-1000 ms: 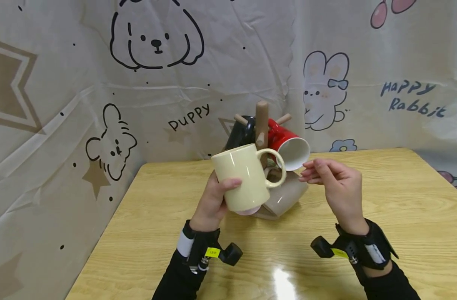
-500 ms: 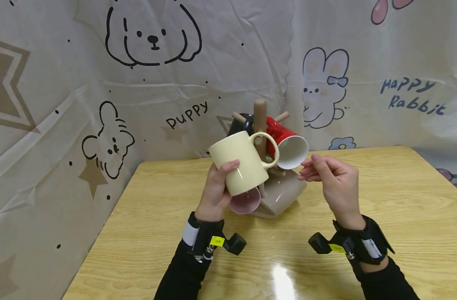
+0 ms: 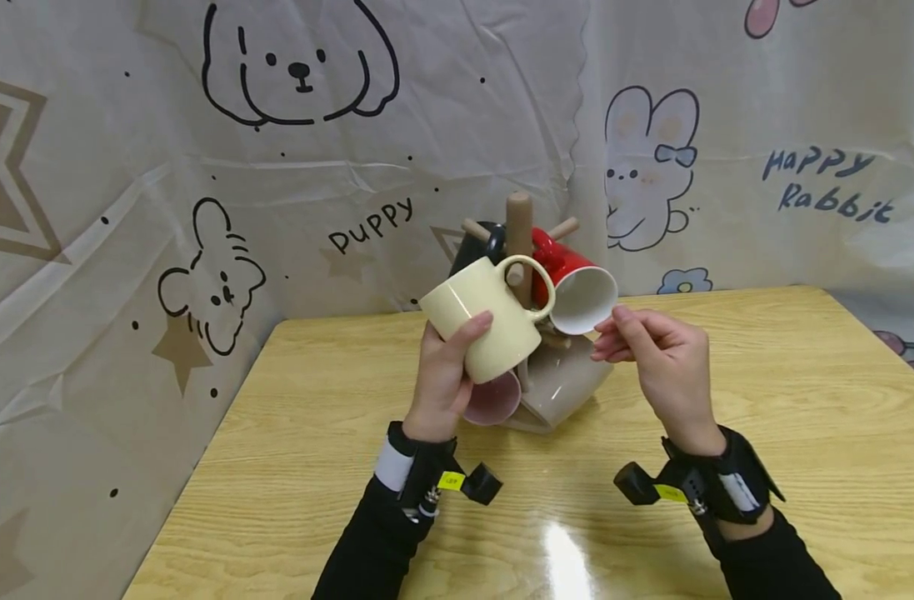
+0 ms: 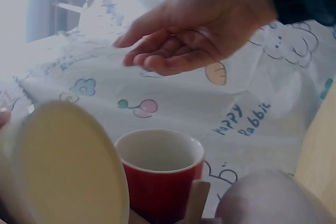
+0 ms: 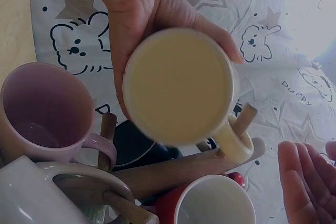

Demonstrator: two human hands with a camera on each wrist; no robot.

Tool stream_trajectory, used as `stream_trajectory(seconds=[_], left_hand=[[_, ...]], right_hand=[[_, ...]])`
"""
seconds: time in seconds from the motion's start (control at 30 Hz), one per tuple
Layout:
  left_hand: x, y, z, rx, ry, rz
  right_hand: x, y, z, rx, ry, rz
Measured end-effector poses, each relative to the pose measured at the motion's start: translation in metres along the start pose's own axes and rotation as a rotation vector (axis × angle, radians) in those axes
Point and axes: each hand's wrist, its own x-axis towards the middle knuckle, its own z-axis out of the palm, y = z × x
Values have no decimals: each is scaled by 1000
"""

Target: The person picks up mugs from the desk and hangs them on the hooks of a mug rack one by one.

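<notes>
My left hand (image 3: 443,375) grips a pale yellow mug (image 3: 475,317) by its body, thumb across the near side. The mug is tilted in front of a wooden mug tree (image 3: 519,218), its handle towards the post. In the right wrist view, a peg tip (image 5: 245,118) shows at the loop of the yellow mug's handle (image 5: 236,142). My right hand (image 3: 670,367) hovers with loosely bent fingers beside the rim of a red mug (image 3: 572,283) and holds nothing. In the left wrist view, the right hand (image 4: 197,30) appears above the red mug (image 4: 163,187).
Around the mug tree hang a dark mug (image 3: 471,250) at the back left, a pink mug (image 3: 494,402) low in front and a greyish-beige mug (image 3: 569,387) low on the right. The rack stands on a wooden table (image 3: 314,500) before a printed cloth (image 3: 457,125).
My left hand has raised the yellow mug slightly and tipped it further, uncovering more of the pink mug below. The right hand has stayed nearly in place, shifting slightly left.
</notes>
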Motion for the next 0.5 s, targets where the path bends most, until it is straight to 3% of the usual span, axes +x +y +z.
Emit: stream_trajectory(seconds=[0.5], left_hand=[[-10, -7, 4, 149, 16, 1]], right_hand=[[-1, 0, 2, -35, -6, 21]])
